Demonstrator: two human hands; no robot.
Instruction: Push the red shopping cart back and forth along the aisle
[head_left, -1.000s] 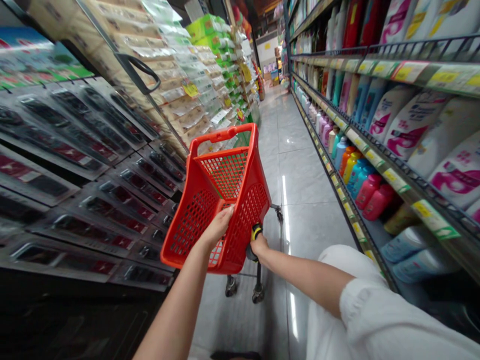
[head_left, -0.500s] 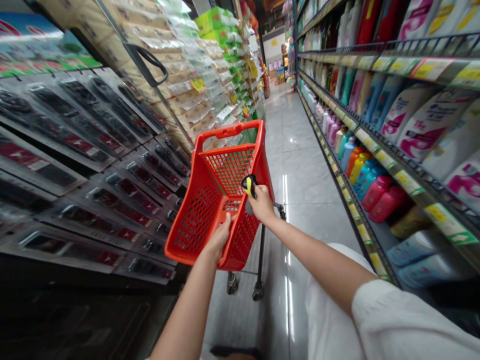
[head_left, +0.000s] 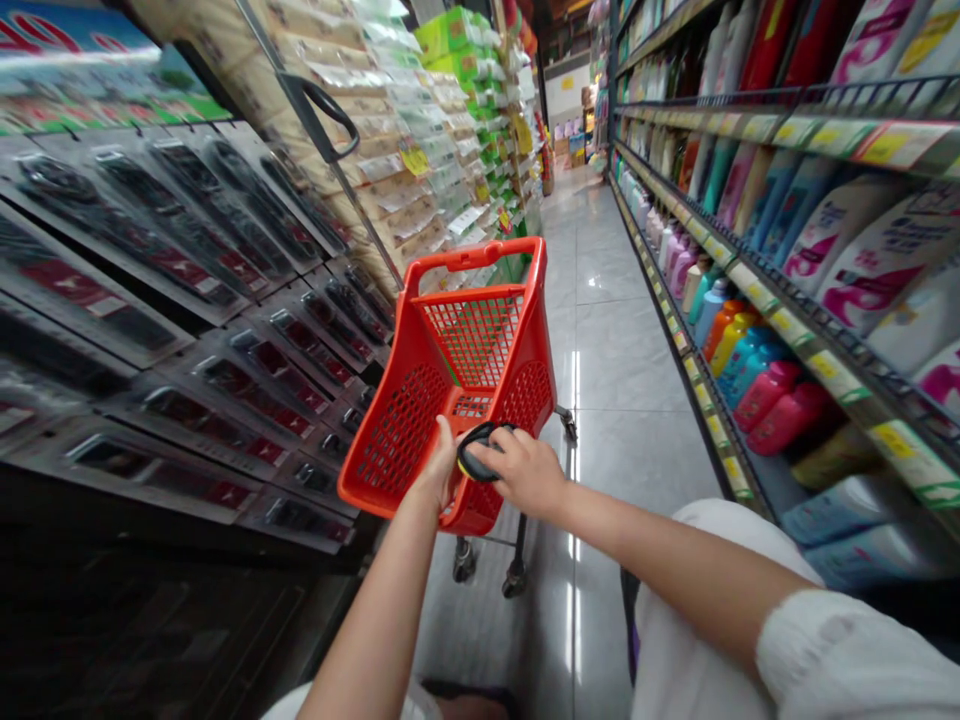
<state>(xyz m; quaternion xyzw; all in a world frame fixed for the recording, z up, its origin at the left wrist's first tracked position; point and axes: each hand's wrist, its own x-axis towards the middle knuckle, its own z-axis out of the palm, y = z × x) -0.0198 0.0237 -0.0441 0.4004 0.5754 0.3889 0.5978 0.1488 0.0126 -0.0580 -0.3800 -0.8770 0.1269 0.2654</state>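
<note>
A red plastic shopping basket on wheels (head_left: 405, 425) stands before me, with lattice sides and a bare inside where it shows. My right hand (head_left: 529, 470) is closed around a black looped object with a yellow edge (head_left: 474, 460), over the basket's near right rim. The object's kind cannot be made out. Close by, my left hand (head_left: 439, 470) has its thumb stretched upward, at the basket's near side; its other fingers are partly hidden behind the looped object. Whether the left hand touches that object or the rim is unclear.
Packaged utensils on hooks (head_left: 195, 240) line the left side. Behind them rise stacked tissue packs (head_left: 382, 150) and a metal rod with a black handle (head_left: 322, 115). Shelves of bottles (head_left: 772, 400) run along the right. A grey tiled aisle (head_left: 619, 350) leads ahead.
My right hand has moved down and nearer to me with the looped object, turning it, so that it is now beside my left hand. The view has shifted slightly left.
</note>
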